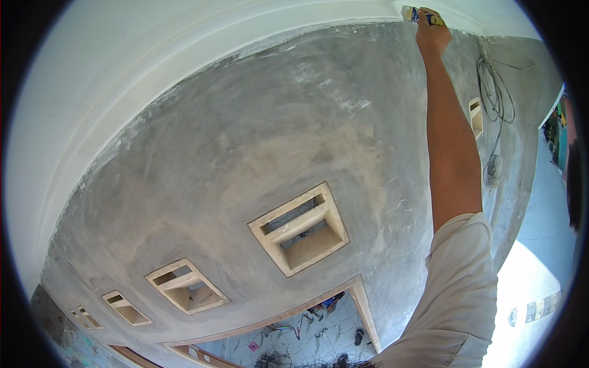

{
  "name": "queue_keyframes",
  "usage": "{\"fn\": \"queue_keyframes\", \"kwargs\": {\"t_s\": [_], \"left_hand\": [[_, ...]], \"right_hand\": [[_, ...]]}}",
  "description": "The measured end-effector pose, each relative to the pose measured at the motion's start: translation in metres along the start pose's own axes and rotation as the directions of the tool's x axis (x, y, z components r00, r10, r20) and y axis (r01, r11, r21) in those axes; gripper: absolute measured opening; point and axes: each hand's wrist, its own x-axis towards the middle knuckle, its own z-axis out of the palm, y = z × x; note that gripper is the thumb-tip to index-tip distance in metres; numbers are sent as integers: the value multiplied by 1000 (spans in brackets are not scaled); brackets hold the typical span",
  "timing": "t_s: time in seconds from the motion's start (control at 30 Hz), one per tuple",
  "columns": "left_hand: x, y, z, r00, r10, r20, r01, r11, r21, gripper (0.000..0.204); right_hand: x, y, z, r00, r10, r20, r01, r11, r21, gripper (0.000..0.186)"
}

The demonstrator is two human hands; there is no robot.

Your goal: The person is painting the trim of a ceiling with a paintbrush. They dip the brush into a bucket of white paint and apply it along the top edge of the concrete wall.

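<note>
My right hand (434,38) is raised high on a bare, stretched arm, its fingers closed around a paintbrush (409,13). The brush has pale bristles and a dark and yellow handle, partly covered by the fingers. Its bristles point left, at the white ceiling moulding (245,35) just above the grey plastered wall (294,122). Whether the bristles touch the moulding is too small to tell. White smears run along the seam between wall and moulding. My left hand is out of the picture.
Cream vent blocks (299,228) are set in the wall in a row. Below them a framed opening (359,306) shows a tiled floor (331,334) with sandals and scattered items. A coil of cable (491,89) hangs at right, near a box (494,170) on the wall.
</note>
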Motion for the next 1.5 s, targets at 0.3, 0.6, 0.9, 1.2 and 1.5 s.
{"fn": "queue_keyframes", "kwargs": {"t_s": [0.3, 0.6, 0.9, 1.2, 1.5], "left_hand": [[10, 9, -12, 1000, 6, 4, -6, 1000, 7, 85], [-19, -8, 15, 1000, -28, -12, 27, 999, -29, 86], [-68, -35, 70, 997, -60, -44, 56, 995, -88, 86], [-87, -70, 131, 960, 24, -280, -93, 967, -236, 84], [-96, -91, 136, 967, 22, -255, -95, 956, -278, 78]], "right_hand": [[-68, -69, 34, 927, -371, 61, 361, 923, 129, 13], [-90, -166, -20, 915, -330, 233, 183, 852, 490, 11], [-196, -271, 34, 884, -448, 134, 406, 878, 256, 14], [-355, -512, 34, 850, -469, 240, 183, 690, 701, 18], [-280, -392, 43, 915, -240, 324, -58, 717, 695, 16]]}}
